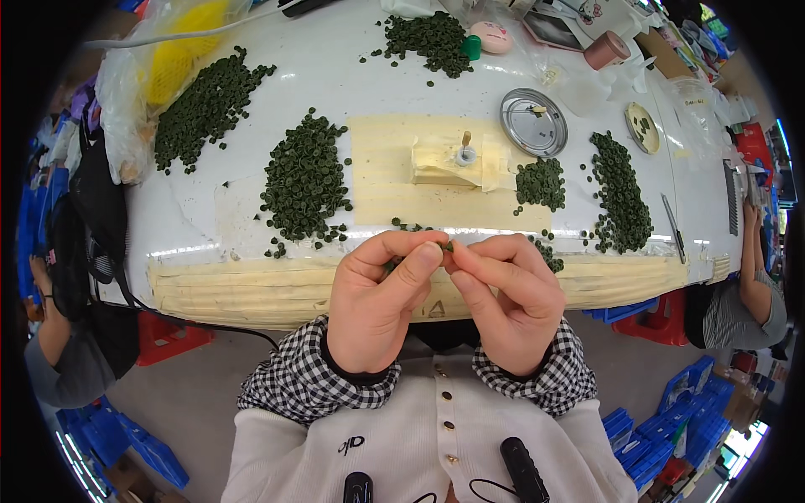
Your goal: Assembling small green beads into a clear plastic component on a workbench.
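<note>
Close together at the table's near edge, my left hand (369, 306) and my right hand (518, 306) meet fingertip to fingertip. Both are closed in a pinch on one small dark green round piece (447, 247), mostly covered by the fingers. A few similar green pieces (411, 225) lie just behind my left hand, and others (547, 254) sit beside my right knuckles. Beyond them stands a tape-covered block (440, 172) holding a small pot (466, 156) with a stick upright in it. To its right lies a small heap of flatter green pieces (541, 184).
Large heaps of green pieces lie at left (306, 180), far left (205, 109), back (428, 42) and right (620, 193). A round metal lid (534, 123), a pale dish (642, 127) and tweezers (673, 226) are on the right. Other people's arms (54, 314) show at both sides.
</note>
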Tool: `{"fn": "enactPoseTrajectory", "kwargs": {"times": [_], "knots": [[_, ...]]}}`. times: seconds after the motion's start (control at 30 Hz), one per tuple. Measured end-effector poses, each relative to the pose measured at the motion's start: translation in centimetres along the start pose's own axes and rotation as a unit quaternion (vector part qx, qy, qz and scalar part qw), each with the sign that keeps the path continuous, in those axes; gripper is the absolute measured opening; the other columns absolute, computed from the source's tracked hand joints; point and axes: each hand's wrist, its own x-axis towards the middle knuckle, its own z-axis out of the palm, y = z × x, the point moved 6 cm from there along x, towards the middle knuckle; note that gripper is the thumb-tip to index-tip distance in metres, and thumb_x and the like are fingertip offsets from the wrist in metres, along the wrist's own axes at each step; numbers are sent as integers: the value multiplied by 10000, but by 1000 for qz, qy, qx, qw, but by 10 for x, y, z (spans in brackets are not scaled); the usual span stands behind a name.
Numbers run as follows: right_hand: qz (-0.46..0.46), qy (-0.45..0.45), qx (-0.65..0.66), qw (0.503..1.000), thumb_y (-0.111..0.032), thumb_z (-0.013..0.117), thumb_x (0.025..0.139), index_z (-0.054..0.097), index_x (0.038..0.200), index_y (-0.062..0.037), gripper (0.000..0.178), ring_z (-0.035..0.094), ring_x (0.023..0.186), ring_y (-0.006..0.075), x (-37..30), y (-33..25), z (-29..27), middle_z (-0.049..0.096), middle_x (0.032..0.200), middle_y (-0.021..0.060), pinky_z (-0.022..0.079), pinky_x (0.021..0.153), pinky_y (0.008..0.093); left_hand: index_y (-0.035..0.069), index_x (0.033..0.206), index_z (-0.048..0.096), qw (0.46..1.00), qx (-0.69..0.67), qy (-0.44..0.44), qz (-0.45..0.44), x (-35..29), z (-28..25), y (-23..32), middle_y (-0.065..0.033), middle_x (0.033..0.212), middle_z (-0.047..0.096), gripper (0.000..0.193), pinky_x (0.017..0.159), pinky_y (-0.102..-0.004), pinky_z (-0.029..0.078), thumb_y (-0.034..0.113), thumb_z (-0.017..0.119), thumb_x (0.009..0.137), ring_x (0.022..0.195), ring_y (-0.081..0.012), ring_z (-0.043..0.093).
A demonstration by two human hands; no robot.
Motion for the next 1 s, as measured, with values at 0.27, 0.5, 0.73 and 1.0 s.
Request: {"fn": "enactPoseTrajectory", "kwargs": {"times": [0.27, 0.5, 0.73, 1.0], "knots": [[77, -19, 116, 990, 45, 657, 819, 675, 1082, 6, 266, 613, 852, 164, 1, 10, 1, 623, 964, 108, 493, 725, 239, -11, 1035, 649, 994, 68, 5, 85, -1, 2, 4, -83, 982, 673, 152, 765, -197, 483, 12, 625, 887, 878, -93, 611], [-17, -29, -16, 999, 44, 664, 812, 685, 1074, -9, 268, 613, 795, 145, 7, -4, -5, 631, 926, 98, 491, 671, 233, -14, 1031, 653, 995, 97, 8, 10, 2, -1, 8, -62, 950, 679, 150, 687, -181, 474, 15, 628, 886, 792, -57, 597], [55, -79, 96, 991, 44, 668, 808, 688, 1067, -10, 266, 596, 752, 139, 9, 9, -7, 632, 906, 96, 483, 652, 234, -22, 1003, 663, 934, 343, -8, 97, 3, 7, 29, -43, 895, 680, 139, 656, -181, 452, 31, 650, 876, 742, -43, 568], [-8, -67, 20, 998, 38, 665, 807, 689, 1066, -13, 265, 612, 778, 161, 9, -7, -2, 633, 920, 103, 494, 670, 245, -3, 1047, 645, 984, 174, 7, 28, 13, -3, 16, -20, 854, 666, 162, 503, -138, 328, 62, 629, 898, 577, 9, 426]]}}
